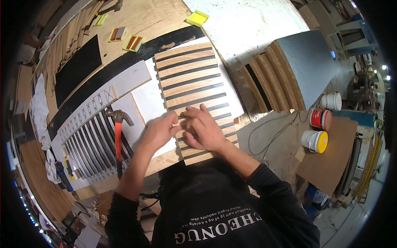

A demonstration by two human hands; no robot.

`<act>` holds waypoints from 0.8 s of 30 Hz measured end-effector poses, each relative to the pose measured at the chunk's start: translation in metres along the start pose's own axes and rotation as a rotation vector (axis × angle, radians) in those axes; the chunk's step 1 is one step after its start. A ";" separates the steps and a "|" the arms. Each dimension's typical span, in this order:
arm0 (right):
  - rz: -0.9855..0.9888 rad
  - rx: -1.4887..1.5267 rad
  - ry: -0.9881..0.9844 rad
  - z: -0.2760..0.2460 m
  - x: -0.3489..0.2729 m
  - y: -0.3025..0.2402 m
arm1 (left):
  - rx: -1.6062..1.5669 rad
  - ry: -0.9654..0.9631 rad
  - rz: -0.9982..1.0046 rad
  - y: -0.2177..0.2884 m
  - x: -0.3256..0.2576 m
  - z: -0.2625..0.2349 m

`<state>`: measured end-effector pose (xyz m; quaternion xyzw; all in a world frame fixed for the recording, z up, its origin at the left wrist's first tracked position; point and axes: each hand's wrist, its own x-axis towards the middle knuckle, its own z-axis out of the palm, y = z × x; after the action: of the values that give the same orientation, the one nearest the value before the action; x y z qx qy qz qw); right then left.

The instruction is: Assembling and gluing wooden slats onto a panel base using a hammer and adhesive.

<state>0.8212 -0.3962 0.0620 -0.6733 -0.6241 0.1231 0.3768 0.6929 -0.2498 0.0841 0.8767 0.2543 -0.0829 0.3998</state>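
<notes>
A panel of light wood slats with black strips between them (190, 89) lies lengthwise before me on a white board. My left hand (159, 131) is at the panel's left edge, its fingers bent in a pinch over the nearer slats. Whatever is between those fingertips, if anything, is too small to make out. Beside it, my right hand (202, 129) is over the slats with its fingers bent and apart, holding nothing that I can see. A claw hammer with an orange handle (118, 140) lies to the left of my left forearm.
A slotted frame with black strips (93, 138) lies at the left. To the right stands a stack of slatted panels (271, 78) under a dark sheet. Small yellow trays (197, 18) sit at the far side. Buckets (315, 141) and a cable (271, 138) are on the floor at right.
</notes>
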 end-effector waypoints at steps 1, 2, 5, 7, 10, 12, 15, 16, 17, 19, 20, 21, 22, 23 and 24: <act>0.005 -0.002 0.002 0.000 -0.001 0.000 | 0.000 -0.004 0.003 0.000 -0.001 -0.003; 0.008 0.012 0.012 -0.001 -0.002 0.001 | -0.032 -0.058 0.026 -0.002 -0.002 -0.006; 0.015 0.060 0.050 0.000 -0.002 0.002 | 0.012 0.005 0.145 -0.014 -0.011 -0.008; 0.030 0.092 0.077 0.002 -0.003 0.004 | 0.083 0.110 0.248 -0.015 -0.020 -0.004; 0.089 0.205 0.159 0.002 -0.003 0.002 | 0.005 0.178 0.298 -0.005 -0.028 0.007; 0.076 0.183 0.167 0.002 -0.002 0.001 | 0.014 0.162 0.242 0.001 -0.028 0.013; 0.076 0.196 0.181 0.001 0.001 0.000 | 0.011 0.180 0.175 -0.005 -0.035 0.015; 0.073 0.196 0.183 0.001 0.001 0.001 | 0.018 0.195 0.110 -0.009 -0.037 0.015; 0.075 0.199 0.184 0.000 0.001 0.001 | 0.020 0.198 0.110 -0.012 -0.038 0.013; 0.075 0.203 0.187 0.000 0.001 0.000 | 0.141 0.282 0.111 -0.016 -0.041 0.011; 0.075 0.190 0.187 0.000 0.001 0.000 | 0.143 0.283 0.111 -0.016 -0.041 0.012; 0.075 0.177 0.186 0.000 0.000 -0.001 | 0.061 0.301 0.030 -0.014 -0.041 0.013; 0.076 0.178 0.188 0.001 0.000 -0.001 | -0.022 0.319 -0.052 -0.013 -0.041 0.015; 0.077 0.177 0.199 0.003 0.001 0.000 | -0.020 0.318 -0.052 -0.014 -0.040 0.018; 0.076 0.177 0.207 0.003 0.002 0.001 | -0.054 0.310 -0.077 -0.015 -0.037 0.021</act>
<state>0.8200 -0.3936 0.0596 -0.6697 -0.5427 0.1216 0.4920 0.6546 -0.2707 0.0731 0.8576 0.3485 0.0451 0.3756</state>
